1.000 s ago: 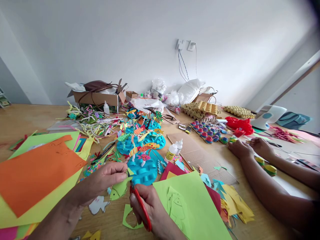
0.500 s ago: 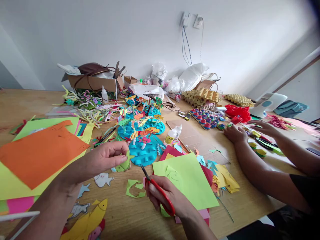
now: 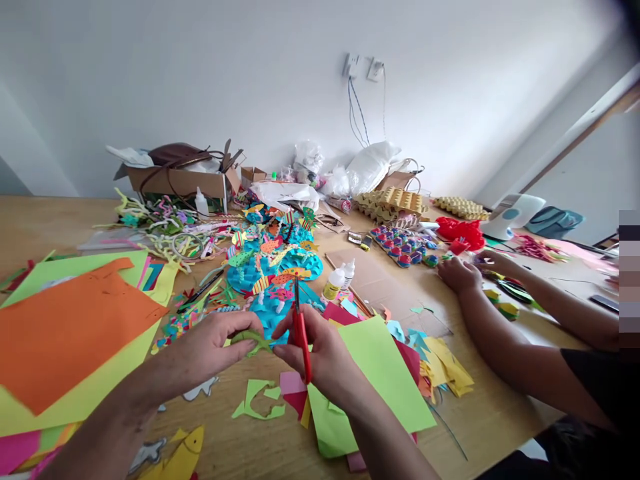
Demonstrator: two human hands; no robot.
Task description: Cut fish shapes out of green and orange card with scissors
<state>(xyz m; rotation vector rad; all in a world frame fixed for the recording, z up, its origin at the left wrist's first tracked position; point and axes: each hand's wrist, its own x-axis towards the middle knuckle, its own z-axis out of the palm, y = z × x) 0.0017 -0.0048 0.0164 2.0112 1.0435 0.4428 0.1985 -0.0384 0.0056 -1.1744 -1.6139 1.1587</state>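
My left hand (image 3: 213, 350) pinches a small green paper cutout (image 3: 253, 339) between thumb and fingers. Red-handled scissors (image 3: 301, 337) are in my right hand (image 3: 325, 353), their blades pointing up and away. Thumb and forefinger of that hand meet the right end of the cutout. Below lies a green paper scrap (image 3: 260, 400) with a curved hole cut out of it. A light green sheet (image 3: 383, 380), partly under my right forearm, rests on red and pink paper. A yellow paper fish (image 3: 183, 457) lies at the bottom, near my left forearm.
Blue woven paper discs (image 3: 270, 310) with colourful paper fish stand ahead, beside glue bottles (image 3: 334, 283). Orange paper (image 3: 75, 327) tops a stack at left. At right, another person's hands (image 3: 460, 275) work near painted egg-carton pieces (image 3: 400, 245). A filled cardboard box (image 3: 175, 187) stands behind.
My right hand has risen to the left and now touches the green cutout, with the scissors turned upright. The cutout is tilted flatter. The whole view has shifted slightly.
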